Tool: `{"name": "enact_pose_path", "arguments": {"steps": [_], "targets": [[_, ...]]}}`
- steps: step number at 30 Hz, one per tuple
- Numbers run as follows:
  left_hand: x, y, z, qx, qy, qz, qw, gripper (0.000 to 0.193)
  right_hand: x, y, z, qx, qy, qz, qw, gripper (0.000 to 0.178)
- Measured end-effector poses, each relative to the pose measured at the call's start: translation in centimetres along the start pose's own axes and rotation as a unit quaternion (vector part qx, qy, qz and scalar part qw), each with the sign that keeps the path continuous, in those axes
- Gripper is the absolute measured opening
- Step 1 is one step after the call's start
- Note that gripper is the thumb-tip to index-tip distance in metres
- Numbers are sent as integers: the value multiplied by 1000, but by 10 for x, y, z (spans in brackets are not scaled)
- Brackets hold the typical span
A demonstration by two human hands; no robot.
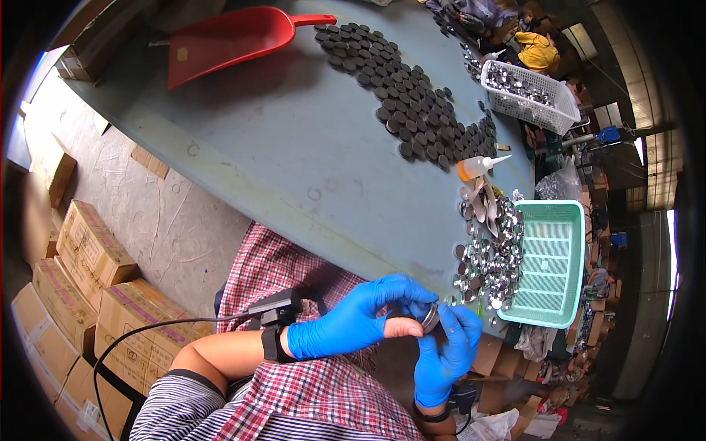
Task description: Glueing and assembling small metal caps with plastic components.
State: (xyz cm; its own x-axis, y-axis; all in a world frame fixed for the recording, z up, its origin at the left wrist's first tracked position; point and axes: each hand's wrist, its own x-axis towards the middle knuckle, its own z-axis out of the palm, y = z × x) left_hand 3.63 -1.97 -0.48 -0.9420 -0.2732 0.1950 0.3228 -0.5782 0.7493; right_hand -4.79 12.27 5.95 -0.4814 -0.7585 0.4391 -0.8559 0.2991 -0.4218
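Observation:
My left hand (353, 316), in a blue glove with the thumb bare, pinches a small round silver-rimmed cap (431, 318) between thumb and fingers. Against the other side of this cap close the fingers of my right hand (447, 356), also gloved in blue. Both hands are in front of the table's near edge. Just beyond them lies a pile of shiny silver caps (489, 261), some showing dark faces. A bottle with a white pointed nozzle and orange contents (474, 167) lies on its side behind that pile.
Many dark round discs (412, 103) spread over the blue-grey table (294, 147). A red scoop (228, 44) lies at the far left. A green basket (548, 264) stands right of the caps, a white basket of silver pieces (529, 95) farther back. Cardboard boxes (92, 253) stack at left.

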Motion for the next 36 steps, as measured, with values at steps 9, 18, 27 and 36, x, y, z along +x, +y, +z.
{"name": "enact_pose_path", "arguments": {"steps": [9,18,27,36], "targets": [[10,-7,-9,479,75,272,831,53,4,-4,30,381,33,318,867,36],[-3,-6,-16,310,46,96,945,55,-2,1,28,355,41,246,901,23],[1,-3,-16,336,40,229,913,44,-10,7,32,306,70,150,937,22],[-6,5,-15,382,31,223,896,46,-8,8,40,277,91,113,950,21]]}}
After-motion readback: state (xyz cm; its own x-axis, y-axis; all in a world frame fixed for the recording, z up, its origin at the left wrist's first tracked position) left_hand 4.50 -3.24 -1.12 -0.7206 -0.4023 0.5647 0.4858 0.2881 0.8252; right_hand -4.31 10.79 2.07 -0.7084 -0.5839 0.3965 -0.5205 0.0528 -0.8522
